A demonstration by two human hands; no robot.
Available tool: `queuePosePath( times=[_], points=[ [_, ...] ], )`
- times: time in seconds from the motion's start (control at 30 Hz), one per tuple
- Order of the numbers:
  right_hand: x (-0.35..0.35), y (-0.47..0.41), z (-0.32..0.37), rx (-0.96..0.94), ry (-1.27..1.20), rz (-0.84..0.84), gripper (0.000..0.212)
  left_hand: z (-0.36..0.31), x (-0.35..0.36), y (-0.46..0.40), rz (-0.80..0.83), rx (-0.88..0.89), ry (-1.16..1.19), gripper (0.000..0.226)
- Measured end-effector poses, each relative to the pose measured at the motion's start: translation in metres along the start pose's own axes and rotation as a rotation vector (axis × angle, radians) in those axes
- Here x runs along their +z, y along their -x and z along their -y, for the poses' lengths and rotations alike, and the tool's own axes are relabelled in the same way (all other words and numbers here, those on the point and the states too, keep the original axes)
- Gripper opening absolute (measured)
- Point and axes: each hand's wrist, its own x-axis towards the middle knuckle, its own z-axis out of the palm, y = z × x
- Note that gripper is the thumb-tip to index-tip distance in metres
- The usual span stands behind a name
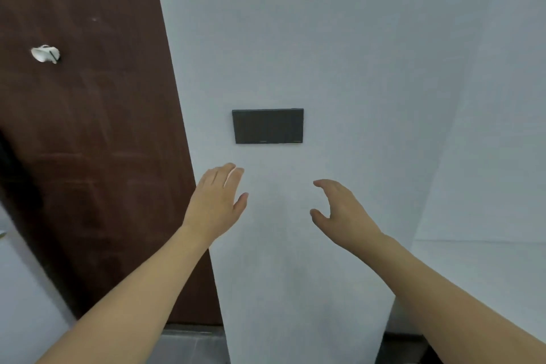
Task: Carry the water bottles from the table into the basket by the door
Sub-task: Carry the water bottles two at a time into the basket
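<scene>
— What are the hands doing?

— Both are raised in front of a pale wall. The left hand has its fingers straight and close together, grip wide, holding nothing. The right hand has fingers loosely curved and thumb apart, grip also wide and empty.

— What's around them?

— A dark switch panel sits on the wall just above the hands. A brown door stands to the left, with a small white object on it.

— And the bottles, the basket?

— Neither shows here; I cannot tell where they are.
</scene>
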Motion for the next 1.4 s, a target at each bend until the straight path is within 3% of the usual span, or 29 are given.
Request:
queuePosePath(
  times=[0.2, 0.47, 0.67, 0.97, 1.4],
  points=[
    [-0.046, 0.030, -0.079, 0.002, -0.027, 0.033, 0.057, -0.119, 0.004, -0.007, 0.016, 0.000, 0.079, 0.047],
    [-0.082, 0.050, -0.160, 0.012, -0.029, 0.035, 0.056, -0.201, 0.025, -0.031, 0.059, -0.069, 0.138, 0.054],
    [-0.145, 0.087, -0.250, 0.039, -0.043, -0.015, 0.056, -0.307, 0.025, -0.050, 0.071, 0.029, 0.081, 0.051],
    [-0.247, 0.162, -0.398, 0.021, -0.039, 0.020, 0.056, -0.495, 0.015, -0.064, 0.070, -0.062, 0.061, 0.051],
    [-0.365, 0.210, -0.553, 0.069, -0.027, -0.022, 0.056, -0.697, 0.031, -0.129, 0.082, -0.091, 0.175, 0.050]
  ],
)
